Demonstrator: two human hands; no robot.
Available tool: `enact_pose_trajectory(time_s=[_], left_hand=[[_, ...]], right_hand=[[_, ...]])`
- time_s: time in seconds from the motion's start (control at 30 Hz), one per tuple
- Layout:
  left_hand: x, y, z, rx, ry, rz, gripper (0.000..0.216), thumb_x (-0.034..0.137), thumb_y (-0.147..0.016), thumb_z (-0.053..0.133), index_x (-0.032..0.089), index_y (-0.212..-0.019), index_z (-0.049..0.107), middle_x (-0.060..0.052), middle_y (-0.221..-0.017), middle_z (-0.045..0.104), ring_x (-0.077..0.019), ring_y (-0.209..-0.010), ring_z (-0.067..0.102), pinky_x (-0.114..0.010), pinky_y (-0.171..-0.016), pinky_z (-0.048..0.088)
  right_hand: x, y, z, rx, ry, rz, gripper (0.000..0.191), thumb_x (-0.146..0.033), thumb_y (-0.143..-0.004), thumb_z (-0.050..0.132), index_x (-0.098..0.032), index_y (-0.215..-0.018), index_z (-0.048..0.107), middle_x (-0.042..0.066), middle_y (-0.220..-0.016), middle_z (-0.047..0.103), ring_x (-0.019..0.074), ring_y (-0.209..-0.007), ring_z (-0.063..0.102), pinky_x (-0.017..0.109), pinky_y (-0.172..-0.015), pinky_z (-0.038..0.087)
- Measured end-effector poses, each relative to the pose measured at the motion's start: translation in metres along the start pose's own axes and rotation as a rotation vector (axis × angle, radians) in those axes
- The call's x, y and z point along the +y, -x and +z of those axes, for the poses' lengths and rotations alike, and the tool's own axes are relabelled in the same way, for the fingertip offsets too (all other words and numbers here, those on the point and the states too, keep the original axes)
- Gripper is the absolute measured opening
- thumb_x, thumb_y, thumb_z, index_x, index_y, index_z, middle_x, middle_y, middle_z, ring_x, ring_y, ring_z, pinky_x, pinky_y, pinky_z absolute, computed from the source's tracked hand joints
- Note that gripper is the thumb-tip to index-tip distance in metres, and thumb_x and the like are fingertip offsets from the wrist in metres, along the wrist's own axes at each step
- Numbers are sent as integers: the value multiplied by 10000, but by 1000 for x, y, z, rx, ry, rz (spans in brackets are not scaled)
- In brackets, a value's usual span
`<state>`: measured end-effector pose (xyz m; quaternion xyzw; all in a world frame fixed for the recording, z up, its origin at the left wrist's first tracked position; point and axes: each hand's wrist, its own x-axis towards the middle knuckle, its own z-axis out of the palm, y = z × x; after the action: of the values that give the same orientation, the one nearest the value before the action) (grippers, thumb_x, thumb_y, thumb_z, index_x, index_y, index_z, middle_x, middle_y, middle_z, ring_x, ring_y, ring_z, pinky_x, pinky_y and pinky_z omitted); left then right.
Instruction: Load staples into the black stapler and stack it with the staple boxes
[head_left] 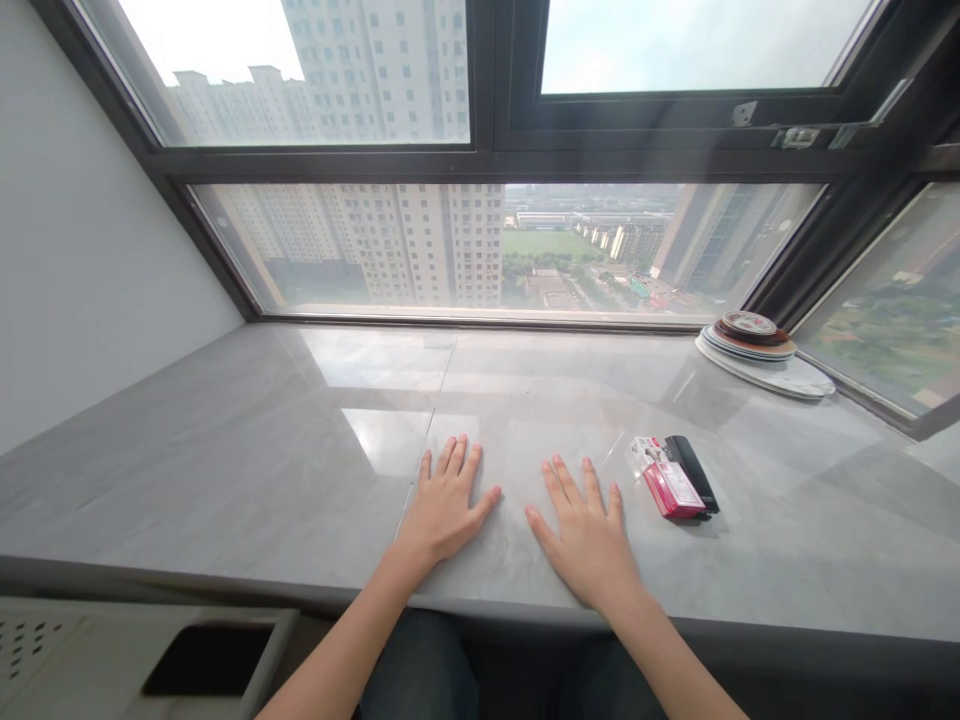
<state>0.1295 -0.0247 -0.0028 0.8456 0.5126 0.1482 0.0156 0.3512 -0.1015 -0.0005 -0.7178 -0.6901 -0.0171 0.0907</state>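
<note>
My left hand (444, 505) lies flat, palm down, on the grey marble window sill (262, 450), fingers stretched out and holding nothing. My right hand (585, 535) rests flat the same way a little to the right, fingers spread and empty. Just right of my right hand lies a small red and white box (667, 485), with a black oblong object (694, 472) against its far side. Neither hand touches them.
A stack of round plates or coasters (754, 345) sits at the sill's far right corner by the window. Large dark-framed windows (480, 160) stand behind the sill, a white wall on the left. A pale cabinet top with a dark opening (202, 660) is below left.
</note>
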Motion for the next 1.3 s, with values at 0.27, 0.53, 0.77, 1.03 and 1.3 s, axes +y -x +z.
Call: enact_pose_trajectory(time_s=[0.27, 0.53, 0.77, 1.03, 1.3], left_hand=[[-3, -2, 1, 0, 1, 9, 728, 669, -1019, 315, 274, -1631, 281, -61, -1717, 207, -301, -1598, 121, -575, -1275, 109], [-4, -2, 1, 7, 10, 13, 732, 660, -1011, 348, 275, -1631, 284, -61, -1712, 222, -298, -1599, 118, -575, -1278, 100], [-2, -2, -2, 4, 14, -1, 737, 653, -1006, 377, 281, -1635, 276, -60, -1713, 220, -299, -1600, 115, -567, -1282, 86], [0, -1, -5, -6, -5, 6, 757, 664, -1005, 370, 260, -1637, 266, -76, -1719, 194, -297, -1600, 112, -563, -1281, 98], [1, -4, -7, -15, -14, 7, 764, 673, -1005, 354, 280, -1648, 227, -66, -1721, 190, -298, -1601, 105, -573, -1278, 102]], right_hand=[[-3, -1, 1, 22, 0, 2, 704, -582, -1030, 324, -281, -1660, 235, -15, -1730, 144, 368, -1590, -44, 668, -1231, 8], [-4, -1, 4, 12, 8, -3, 717, -579, -1028, 309, -261, -1664, 224, 6, -1731, 140, 377, -1590, 13, 663, -1232, 19], [-6, -2, 0, 12, 16, -5, 708, -565, -1033, 305, -261, -1666, 219, 18, -1731, 144, 383, -1589, 8, 665, -1229, 33], [-7, -2, -3, 6, 13, 3, 711, -568, -1031, 316, -260, -1665, 224, 29, -1730, 148, 383, -1589, 13, 672, -1227, 33], [-6, -4, -6, -6, -6, 9, 715, -572, -1028, 327, -267, -1665, 220, 13, -1731, 131, 381, -1590, 18, 669, -1233, 30]])
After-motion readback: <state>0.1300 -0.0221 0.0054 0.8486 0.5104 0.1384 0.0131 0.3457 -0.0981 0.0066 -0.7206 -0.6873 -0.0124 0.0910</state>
